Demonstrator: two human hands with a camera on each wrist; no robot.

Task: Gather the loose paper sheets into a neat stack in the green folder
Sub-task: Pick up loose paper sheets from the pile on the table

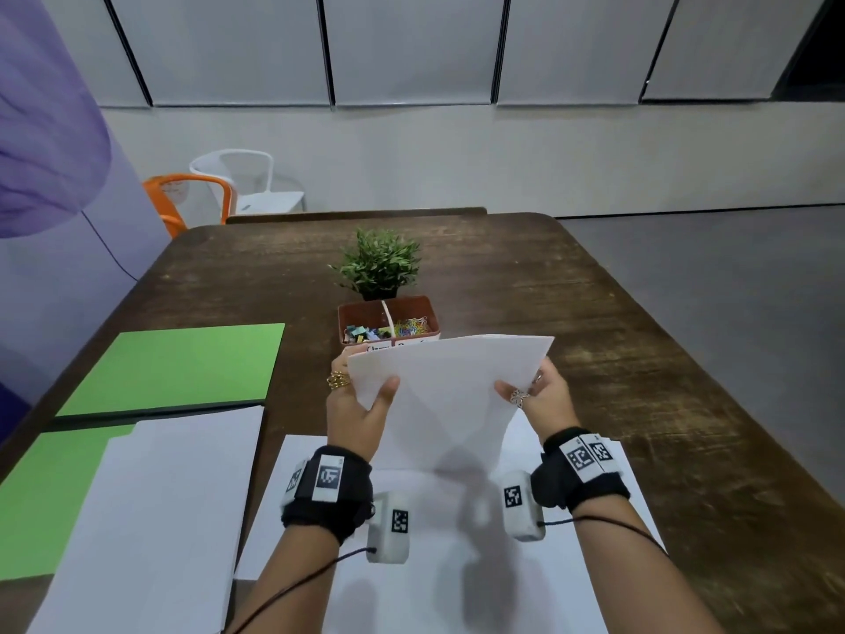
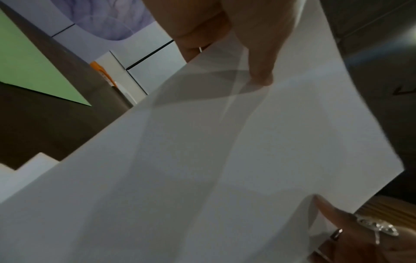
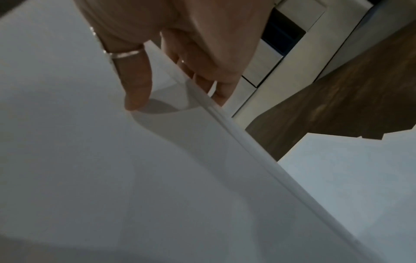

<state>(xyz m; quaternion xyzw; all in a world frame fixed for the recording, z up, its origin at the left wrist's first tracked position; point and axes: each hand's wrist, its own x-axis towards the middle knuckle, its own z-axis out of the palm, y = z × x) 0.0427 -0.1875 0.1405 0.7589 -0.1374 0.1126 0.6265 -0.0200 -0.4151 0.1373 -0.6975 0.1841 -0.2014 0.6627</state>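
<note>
I hold a bundle of white sheets (image 1: 450, 395) upright above the table, its lower edge touching more white paper (image 1: 411, 565) lying flat in front of me. My left hand (image 1: 361, 404) grips the bundle's left edge, thumb in front and fingers behind. On the opposite edge my right hand (image 1: 537, 395) pinches the same way. The left wrist view shows the thumb on the sheets (image 2: 202, 142); the right wrist view shows the ringed thumb on the bundle (image 3: 112, 160). The open green folder (image 1: 178, 366) lies at left, with white sheets (image 1: 155, 519) on its near half.
A brown tray of coloured clips (image 1: 388, 324) and a small potted plant (image 1: 379, 263) stand just behind the raised bundle. The dark wooden table (image 1: 640, 359) stretches right and back. Orange and white chairs (image 1: 219, 189) stand beyond its far left corner.
</note>
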